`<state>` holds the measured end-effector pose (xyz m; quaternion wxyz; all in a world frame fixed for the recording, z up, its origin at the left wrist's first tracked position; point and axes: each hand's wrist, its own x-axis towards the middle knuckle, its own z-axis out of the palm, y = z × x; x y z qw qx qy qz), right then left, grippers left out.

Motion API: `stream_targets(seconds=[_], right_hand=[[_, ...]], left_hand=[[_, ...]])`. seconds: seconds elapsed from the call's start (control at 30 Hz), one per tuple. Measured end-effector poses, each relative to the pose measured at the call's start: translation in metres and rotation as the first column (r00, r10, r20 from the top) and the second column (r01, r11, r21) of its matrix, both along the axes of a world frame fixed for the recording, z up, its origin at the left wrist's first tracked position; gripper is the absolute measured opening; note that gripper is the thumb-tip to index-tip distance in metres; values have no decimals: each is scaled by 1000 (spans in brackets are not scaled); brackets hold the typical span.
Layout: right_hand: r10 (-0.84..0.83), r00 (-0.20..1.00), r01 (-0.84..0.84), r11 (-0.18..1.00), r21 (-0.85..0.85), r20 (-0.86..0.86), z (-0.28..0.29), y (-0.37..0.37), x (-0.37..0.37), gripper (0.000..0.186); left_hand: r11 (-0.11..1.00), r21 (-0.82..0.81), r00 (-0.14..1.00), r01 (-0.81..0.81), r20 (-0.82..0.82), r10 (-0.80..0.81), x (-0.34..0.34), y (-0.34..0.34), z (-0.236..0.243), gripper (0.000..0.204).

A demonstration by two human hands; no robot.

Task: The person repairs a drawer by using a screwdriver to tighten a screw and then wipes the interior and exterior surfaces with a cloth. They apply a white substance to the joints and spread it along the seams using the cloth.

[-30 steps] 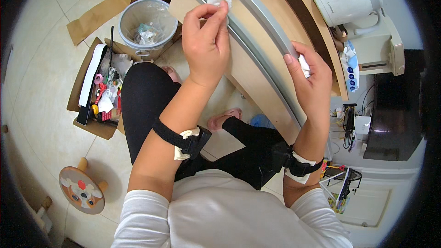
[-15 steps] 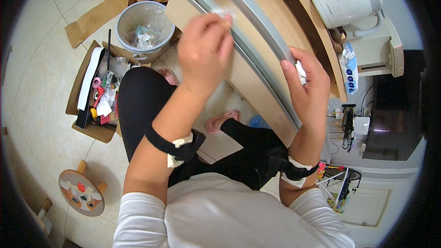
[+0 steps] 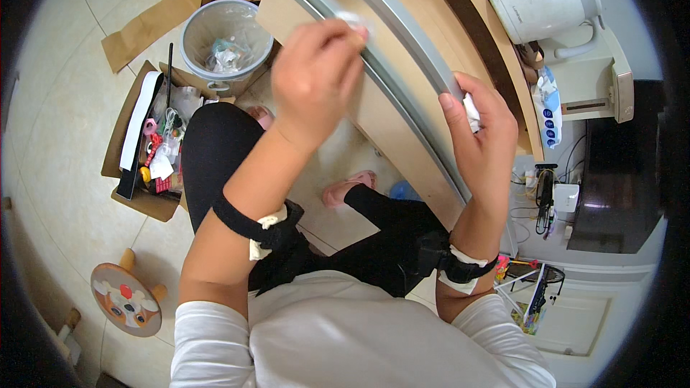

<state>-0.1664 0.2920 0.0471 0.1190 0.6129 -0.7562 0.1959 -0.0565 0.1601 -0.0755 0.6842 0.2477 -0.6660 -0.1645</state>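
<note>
A cabinet door with a grey metal frame (image 3: 411, 32) and a glass panel stands open in front of me. My left hand (image 3: 316, 75), slightly smeared by motion, has its fingers closed and pinches a white wipe (image 3: 350, 19) against the glass side of the door. My right hand (image 3: 487, 118) grips the outer edge of the frame lower down, thumb on the near side. A crumpled white tissue (image 3: 471, 113) is tucked between its fingers and palm.
A lined waste bin (image 3: 190, 47) and a cardboard box of odds and ends (image 3: 147, 207) stand on the floor at left. Below them is a small round stool (image 3: 128, 302). A white kettle (image 3: 539, 3) and a wipes pack (image 3: 550, 111) sit on the cabinet at right.
My left hand and forearm have shifted slightly left, with the wipe still at the glass. My right hand keeps its grip on the door frame, almost unmoved.
</note>
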Motion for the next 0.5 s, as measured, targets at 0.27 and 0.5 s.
stream_targets(seconds=[0.27,0.5], right_hand=[[26,999,-25,998,-63,25,-3,0,-3,24],[4,999,-1,998,-55,44,-3,2,-4,25]], left_hand=[[633,548,837,547,-377,-397,20,6,9,14],[579,516,756,632,-243,-608,27,5,20,9]])
